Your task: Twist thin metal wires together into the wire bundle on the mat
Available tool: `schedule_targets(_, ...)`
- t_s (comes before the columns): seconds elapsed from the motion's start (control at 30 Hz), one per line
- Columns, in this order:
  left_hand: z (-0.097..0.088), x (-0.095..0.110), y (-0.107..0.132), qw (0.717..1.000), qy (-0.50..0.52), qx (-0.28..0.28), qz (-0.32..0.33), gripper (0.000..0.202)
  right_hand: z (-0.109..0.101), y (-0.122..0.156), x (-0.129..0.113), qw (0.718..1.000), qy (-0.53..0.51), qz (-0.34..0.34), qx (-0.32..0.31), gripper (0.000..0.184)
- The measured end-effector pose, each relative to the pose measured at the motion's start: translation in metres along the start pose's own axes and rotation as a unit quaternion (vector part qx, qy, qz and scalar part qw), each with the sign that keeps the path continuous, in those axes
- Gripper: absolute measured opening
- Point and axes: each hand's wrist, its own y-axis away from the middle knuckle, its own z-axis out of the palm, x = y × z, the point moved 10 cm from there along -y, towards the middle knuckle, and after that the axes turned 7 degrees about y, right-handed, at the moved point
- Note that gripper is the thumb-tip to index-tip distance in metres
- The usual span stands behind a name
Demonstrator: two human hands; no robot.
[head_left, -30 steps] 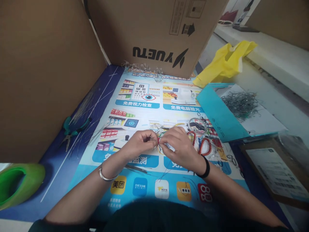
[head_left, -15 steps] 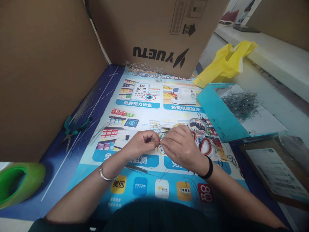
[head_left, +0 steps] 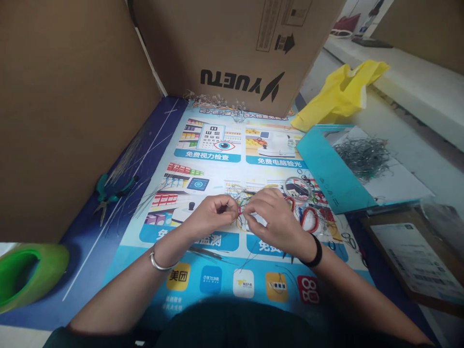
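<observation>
My left hand (head_left: 219,212) is closed in a pinch, thumb against forefinger, over the printed sheet (head_left: 242,169). At its fingertips shows a small pinkish-red piece (head_left: 239,210), too small to name. Just to the right, my right hand (head_left: 273,220) is curled with thumb and forefinger tips close to that piece; whether anything lies between them is hidden. Behind the fingers lies a tangle of thin wires (head_left: 235,192). Scissors with red-orange handles (head_left: 310,220) lie beside my right hand, near a round clear dish (head_left: 297,188).
Pliers with teal handles (head_left: 103,195) and loose wires (head_left: 126,159) lie on the left. A green tape roll (head_left: 54,270) stands front left. Cardboard walls (head_left: 232,43) enclose the back and left. On the right are a teal box (head_left: 319,169) holding tangled wire pieces, a yellow bag (head_left: 337,94) and a labelled package (head_left: 416,261).
The fingers of my right hand have loosened and drawn slightly right, leaving a gap between thumb and forefinger. My left hand keeps its pinch almost in place.
</observation>
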Motion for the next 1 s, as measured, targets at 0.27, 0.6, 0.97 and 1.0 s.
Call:
schedule_targets(0.27, 0.001, -0.003, 0.0, 1.0, -0.017, 0.001, 0.004, 0.006, -0.007, -0.003, -0.015, 0.996, 0.058, -0.069, 0.003, 0.011)
schedule_targets(0.6, 0.0, -0.003, 0.0, 1.0, -0.019, 0.0, 0.006, 0.006, -0.004, 0.0, 0.001, 0.999, -0.031, 0.004, 0.039, 0.011)
schedule_targets(0.97, 0.0, -0.004, 0.001, 0.999, -0.032, 0.004, 0.011, 0.002, -0.008, -0.002, -0.012, 0.998, 0.042, -0.048, 0.016, 0.006)
schedule_targets(1.0, 0.0, -0.004, 0.001, 0.999, -0.035, 0.004, 0.009, 0.002, -0.007, -0.002, -0.013, 0.998, 0.044, -0.051, 0.017, 0.007)
